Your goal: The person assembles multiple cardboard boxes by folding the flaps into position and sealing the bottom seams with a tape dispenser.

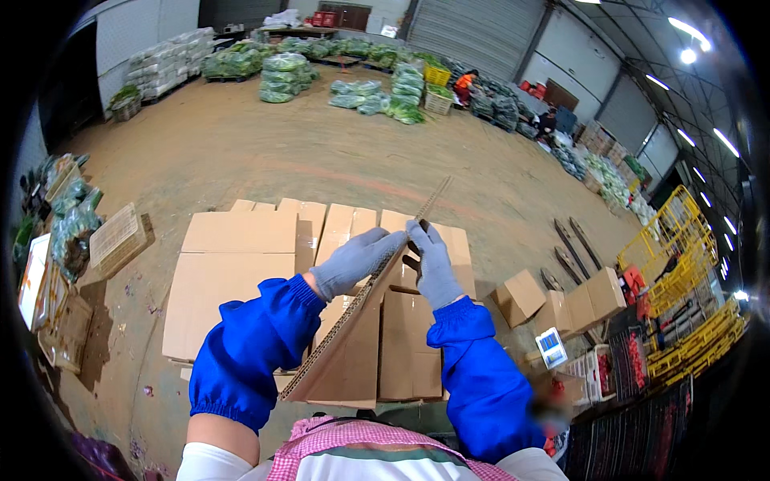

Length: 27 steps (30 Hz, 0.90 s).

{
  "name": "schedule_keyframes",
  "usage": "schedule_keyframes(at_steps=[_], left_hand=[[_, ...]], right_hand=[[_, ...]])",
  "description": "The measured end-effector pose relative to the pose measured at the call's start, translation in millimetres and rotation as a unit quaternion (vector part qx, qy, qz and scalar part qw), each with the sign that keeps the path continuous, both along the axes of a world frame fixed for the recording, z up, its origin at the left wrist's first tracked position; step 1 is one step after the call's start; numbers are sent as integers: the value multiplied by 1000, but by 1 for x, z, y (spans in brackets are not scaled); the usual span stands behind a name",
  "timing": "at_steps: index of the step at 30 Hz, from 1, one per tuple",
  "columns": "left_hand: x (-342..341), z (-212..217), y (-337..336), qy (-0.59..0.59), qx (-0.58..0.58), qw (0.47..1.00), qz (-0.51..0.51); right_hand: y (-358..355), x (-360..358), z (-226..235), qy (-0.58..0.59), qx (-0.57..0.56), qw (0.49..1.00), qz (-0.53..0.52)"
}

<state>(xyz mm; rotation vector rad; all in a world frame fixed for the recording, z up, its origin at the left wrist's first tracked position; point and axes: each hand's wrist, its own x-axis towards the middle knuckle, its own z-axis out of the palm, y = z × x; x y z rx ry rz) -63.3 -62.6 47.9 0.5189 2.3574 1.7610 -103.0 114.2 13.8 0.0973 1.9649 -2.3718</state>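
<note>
Head view: card is tilted, middle of frame.
Left hand: holds card's left side.
Right hand: holds card's right side.
Boxes: lie under card, lower middle.

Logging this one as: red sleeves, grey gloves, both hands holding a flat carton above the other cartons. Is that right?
Not quite: the sleeves are blue, not red, as the head view shows. The rest stands: the grey-gloved left hand and right hand hold a flat carton above the other cartons.
</note>
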Motion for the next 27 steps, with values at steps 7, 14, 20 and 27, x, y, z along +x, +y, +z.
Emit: schedule_keyframes(at_steps=[7, 14, 20, 27], left_hand=[[-24, -17, 14, -85, 85, 990, -78], [-24, -7, 10, 32, 26, 998, -41], [-44, 17, 21, 248, -280, 927, 21], [-68, 57, 14, 280, -188, 933, 128]], right_hand=[[6, 15, 16, 15, 36, 998, -57], [36, 17, 16, 49, 181, 976, -114], [83, 47, 36, 85, 615, 780, -77], [138, 116, 55, 276, 577, 766, 73]])
